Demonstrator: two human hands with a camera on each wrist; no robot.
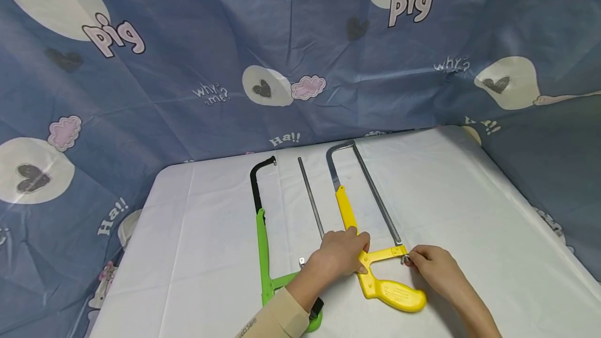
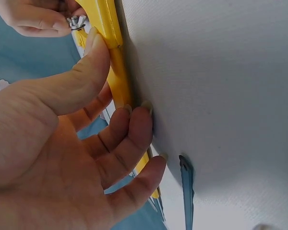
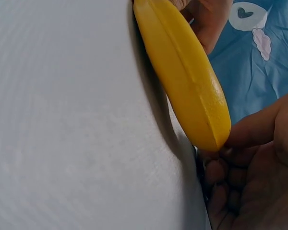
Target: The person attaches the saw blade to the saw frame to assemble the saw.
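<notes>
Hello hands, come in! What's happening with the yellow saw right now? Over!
Left hand holds the yellow saw frame down. Right hand pinches the nut at the blade end. Green saw and loose blade lie alongside, not in the way.

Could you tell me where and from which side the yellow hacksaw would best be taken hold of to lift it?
Probably by the thick rounded handle of the yellow hacksaw, coming from above at the near end. It lies flat on the white table, and that bare handle offers a full grip. The left hand already holds the frame's corner, and the right hand pinches the nut at the blade end.
</notes>
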